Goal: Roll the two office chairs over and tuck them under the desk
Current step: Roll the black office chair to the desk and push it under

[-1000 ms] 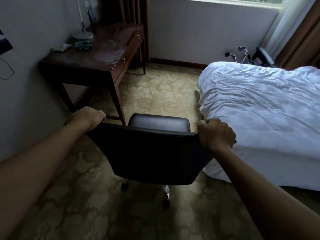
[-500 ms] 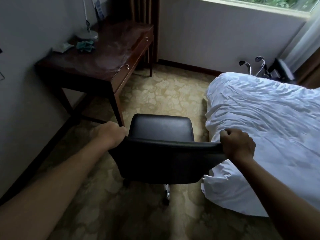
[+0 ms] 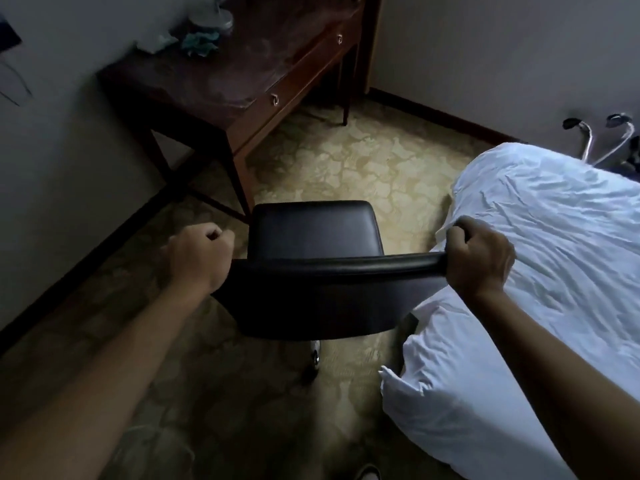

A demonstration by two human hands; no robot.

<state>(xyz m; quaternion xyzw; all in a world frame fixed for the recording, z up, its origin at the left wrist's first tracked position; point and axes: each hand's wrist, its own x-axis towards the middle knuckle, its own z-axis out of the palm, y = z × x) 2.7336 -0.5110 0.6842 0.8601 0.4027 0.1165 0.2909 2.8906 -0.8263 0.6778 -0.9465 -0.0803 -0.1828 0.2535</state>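
Note:
A black leather office chair [image 3: 313,299] stands on the carpet in front of me, its back toward me and its seat facing away. My left hand [image 3: 199,259] grips the left end of the backrest's top edge. My right hand [image 3: 479,259] grips the right end. The dark wooden desk [image 3: 239,81] stands against the left wall, ahead and to the left of the chair, with open room beneath it. Parts of a second chair [image 3: 604,140], chrome arms with black pads, show behind the bed at the far right.
A bed with a white duvet [image 3: 540,278] fills the right side, close to the chair's right edge. On the desk lie a lamp base [image 3: 211,15] and a crumpled teal cloth [image 3: 201,45]. Patterned carpet [image 3: 363,168] runs between desk and bed.
The chair has rolled forward toward the desk with both hands on its backrest. The desk and the bed now appear nearer and larger.

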